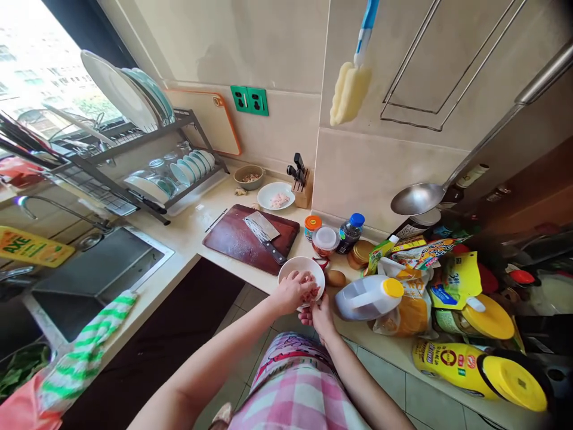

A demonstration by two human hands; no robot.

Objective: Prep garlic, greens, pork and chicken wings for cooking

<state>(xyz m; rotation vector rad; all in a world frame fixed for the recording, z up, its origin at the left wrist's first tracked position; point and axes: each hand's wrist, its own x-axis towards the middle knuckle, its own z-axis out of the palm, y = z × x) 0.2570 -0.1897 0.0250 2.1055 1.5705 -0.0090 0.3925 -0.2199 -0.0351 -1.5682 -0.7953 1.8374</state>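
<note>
A white bowl (299, 266) with pieces of raw meat (314, 292) in it is close in front of my body, at the counter's front edge. Inside it, my left hand (293, 291) has its fingers curled into the meat; the fingertips are partly hidden. My right hand (321, 315) grips the bowl from its near right side, fingers under it. A cleaver (264, 235) with a black handle lies on the brown cutting board (233, 239) just beyond the bowl. Right beside the bowl sits a brown egg (335, 278).
Behind the board are a plate (265, 194) of pale meat, a small basket (244, 173) and a knife block (304, 190). A jug (364, 301), jars and packets crowd the right. A ladle (418, 199) hangs above them. The sink (98, 280) and dish rack (138, 140) are left.
</note>
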